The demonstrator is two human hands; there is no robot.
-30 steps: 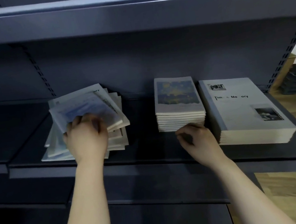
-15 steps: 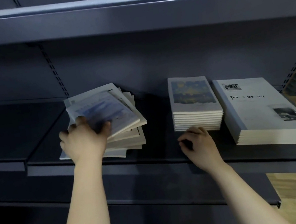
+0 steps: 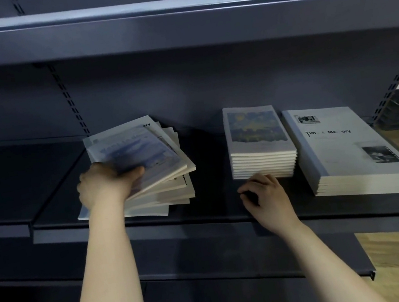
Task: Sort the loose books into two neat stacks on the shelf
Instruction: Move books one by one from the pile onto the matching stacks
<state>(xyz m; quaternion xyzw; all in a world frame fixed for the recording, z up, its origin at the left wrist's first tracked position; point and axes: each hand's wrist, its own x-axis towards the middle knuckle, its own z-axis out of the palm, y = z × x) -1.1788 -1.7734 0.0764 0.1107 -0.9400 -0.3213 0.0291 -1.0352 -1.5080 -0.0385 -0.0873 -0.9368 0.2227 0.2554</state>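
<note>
On the middle shelf (image 3: 210, 175), head view, I log items from left to right. Item one: loose pile (image 3: 174, 194), fanned and skewed, mixed sizes, lying at the left of the shelf. Item two: top book (image 3: 140, 149), blue-washed cover, blurred. The left hand (image 3: 104, 184) grips its near corner, thumb across the cover, fingers hidden beneath. Change noted: a second ago that hand merely rested on top of the pile. Now the book's near edge is tilted up off the books below, so I judge a pick has begun. Item three: small stack (image 3: 257, 141), painted cover, squared. The right hand (image 3: 265, 195) is at its foot as before, fingers loosely curled, holding nothing. Item four: large stack (image 3: 345, 154), grey cover, squared, just beside the small one. Status: two neat stacks formed, pile unsorted. By its size I judge the top book bound for the small stack, though this is unconfirmed.
</note>
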